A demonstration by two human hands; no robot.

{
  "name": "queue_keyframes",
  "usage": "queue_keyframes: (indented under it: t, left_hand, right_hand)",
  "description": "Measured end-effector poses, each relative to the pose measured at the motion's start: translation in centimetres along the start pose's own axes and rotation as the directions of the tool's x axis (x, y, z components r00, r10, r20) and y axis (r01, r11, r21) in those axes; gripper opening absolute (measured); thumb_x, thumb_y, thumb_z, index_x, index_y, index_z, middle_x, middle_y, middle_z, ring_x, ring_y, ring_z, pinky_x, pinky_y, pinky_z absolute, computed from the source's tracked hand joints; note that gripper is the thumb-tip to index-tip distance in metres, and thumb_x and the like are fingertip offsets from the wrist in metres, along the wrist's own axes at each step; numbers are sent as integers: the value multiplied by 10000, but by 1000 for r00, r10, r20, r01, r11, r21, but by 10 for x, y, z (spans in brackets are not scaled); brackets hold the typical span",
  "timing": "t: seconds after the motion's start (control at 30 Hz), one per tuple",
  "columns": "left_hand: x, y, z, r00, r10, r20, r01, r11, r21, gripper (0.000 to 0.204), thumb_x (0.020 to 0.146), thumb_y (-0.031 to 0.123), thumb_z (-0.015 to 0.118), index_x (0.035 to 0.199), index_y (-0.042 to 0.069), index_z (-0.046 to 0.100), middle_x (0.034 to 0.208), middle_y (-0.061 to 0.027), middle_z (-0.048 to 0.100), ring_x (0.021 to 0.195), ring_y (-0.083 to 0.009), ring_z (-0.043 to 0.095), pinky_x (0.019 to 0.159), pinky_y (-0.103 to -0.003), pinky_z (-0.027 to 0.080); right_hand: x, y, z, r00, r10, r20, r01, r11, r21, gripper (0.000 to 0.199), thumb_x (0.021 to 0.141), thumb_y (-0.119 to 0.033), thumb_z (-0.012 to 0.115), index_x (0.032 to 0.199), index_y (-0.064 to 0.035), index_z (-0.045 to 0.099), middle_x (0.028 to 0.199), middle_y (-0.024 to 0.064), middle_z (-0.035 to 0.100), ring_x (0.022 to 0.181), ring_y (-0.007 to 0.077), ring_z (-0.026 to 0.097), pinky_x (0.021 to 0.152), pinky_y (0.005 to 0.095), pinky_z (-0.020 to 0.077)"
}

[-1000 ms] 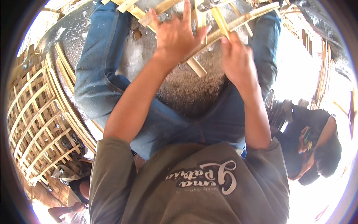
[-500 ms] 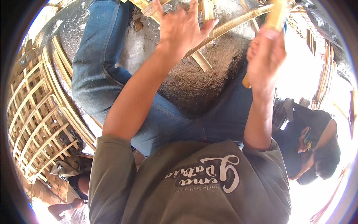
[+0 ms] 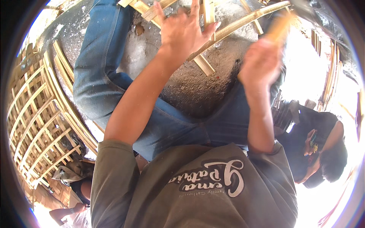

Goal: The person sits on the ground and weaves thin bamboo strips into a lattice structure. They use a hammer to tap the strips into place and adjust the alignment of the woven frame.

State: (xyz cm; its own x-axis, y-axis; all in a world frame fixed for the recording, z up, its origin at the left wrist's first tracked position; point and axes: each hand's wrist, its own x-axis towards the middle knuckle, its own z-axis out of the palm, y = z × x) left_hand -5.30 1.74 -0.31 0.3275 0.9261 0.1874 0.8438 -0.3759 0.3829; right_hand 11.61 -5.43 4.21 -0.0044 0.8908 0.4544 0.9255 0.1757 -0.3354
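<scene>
My left hand [image 3: 180, 36] lies over crossed bamboo strips near the top edge, its thumb and outer fingers spread and the middle ones partly bent. A long, slightly curved bamboo strip [image 3: 243, 26] runs from beside that hand up to the right. Below it the end of a shorter strip [image 3: 205, 65] sticks out toward me. My right hand [image 3: 262, 62], blurred by motion, is closed around a wooden-handled tool [image 3: 280, 28] held right of the strips. The handle points up and right; its far end is too smeared to make out.
My jeans-clad legs [image 3: 100, 64] are spread around the dark, rough ground [image 3: 190, 93]. A woven bamboo lattice panel [image 3: 40, 121] and loose strips [image 3: 62, 62] stand at the left. One person [image 3: 315, 144] is close by at the right, another [image 3: 72, 212] at the lower left.
My right hand has shifted a little left, and the tool in it now leans more to the right. The bamboo strips have moved slightly; my left hand stays on them.
</scene>
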Motion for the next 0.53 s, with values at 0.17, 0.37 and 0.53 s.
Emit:
queue_keyframes:
  t: [0.17, 0.37, 0.53]
  left_hand:
    - [-2, -6, 10, 1000, 7, -22, -4, 991, 130, 888, 973, 598, 484, 1587, 8, 230, 1140, -266, 696, 931, -389, 727, 1214, -652, 40]
    - [4, -2, 3, 997, 36, -65, -29, 994, 109, 901, 958, 608, 510, 1586, 18, 248, 1139, -268, 696, 1005, -399, 712, 1199, -678, 82]
    - [14, 2, -17, 946, -129, 299, 110, 991, 82, 931, 940, 619, 550, 1604, 53, 226, 1424, -275, 544, 1181, -392, 648, 1200, -690, 42]
  right_hand:
    - [11, -15, -9, 886, 306, 350, -334, 942, 23, 233, 1075, -192, 457, 982, -7, 564, 556, 113, 566, 468, 322, 615, 438, 424, 493]
    - [1, -4, 13, 969, 154, 195, -161, 987, 21, 275, 1077, -206, 473, 923, 7, 554, 556, 71, 585, 426, 199, 590, 368, 342, 445]
    - [16, -26, -7, 826, 327, 458, -400, 914, 69, 307, 1079, -251, 480, 951, 6, 586, 579, 92, 630, 463, 250, 653, 335, 340, 442]
